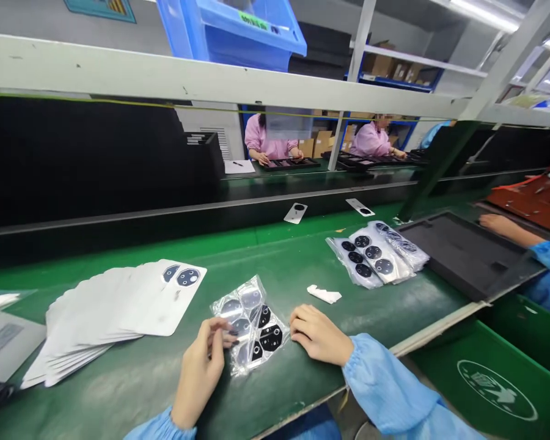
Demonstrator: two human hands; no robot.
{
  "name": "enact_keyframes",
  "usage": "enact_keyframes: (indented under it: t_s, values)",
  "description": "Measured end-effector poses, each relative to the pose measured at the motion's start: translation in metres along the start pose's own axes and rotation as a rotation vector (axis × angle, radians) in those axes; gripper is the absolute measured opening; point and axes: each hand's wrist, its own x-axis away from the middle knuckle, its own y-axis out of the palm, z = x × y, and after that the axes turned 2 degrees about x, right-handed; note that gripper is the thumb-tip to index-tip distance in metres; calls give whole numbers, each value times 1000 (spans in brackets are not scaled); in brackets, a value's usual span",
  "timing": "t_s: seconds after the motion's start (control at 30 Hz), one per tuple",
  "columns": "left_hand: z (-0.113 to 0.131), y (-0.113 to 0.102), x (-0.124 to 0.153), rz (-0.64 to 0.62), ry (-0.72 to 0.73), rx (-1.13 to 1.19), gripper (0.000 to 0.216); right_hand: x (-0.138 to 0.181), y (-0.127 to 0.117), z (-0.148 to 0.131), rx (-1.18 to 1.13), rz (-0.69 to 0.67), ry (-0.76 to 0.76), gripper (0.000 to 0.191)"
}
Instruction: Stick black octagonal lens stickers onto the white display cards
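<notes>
A clear plastic bag (pixel 248 299) with round black lens covers in it lies on the green bench before me. My left hand (pixel 205 357) is at the bag's left side, thumb and fingers closed on the film. At its right edge my right hand (pixel 319 333) rests with curled fingers pinching the corner; the fingertips are partly hidden. The black lens covers (pixel 271 337) show through the film, some half-round and some partly covered by glare. To the left, a fanned stack of white cards (pixel 132 299) lies flat, with dark lens covers on the top card.
More bagged lens covers (pixel 376 253) lie at right, beside a black tray (pixel 467 250). A crumpled white scrap (pixel 324 294) is near my right hand. Two single cards (pixel 296 213) lie farther back. A green bin (pixel 490 373) stands below the bench edge. A co-worker's arm (pixel 508 229) reaches in at right.
</notes>
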Motion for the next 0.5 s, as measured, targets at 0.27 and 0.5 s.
enact_keyframes:
  t_s: [0.27,0.5]
  values:
    - [3,21,5,39,1,113,16,-18,21,-38,-77,31,145,38]
    - [-4,32,10,18,54,153,38,-22,53,-44,-79,-78,82,102]
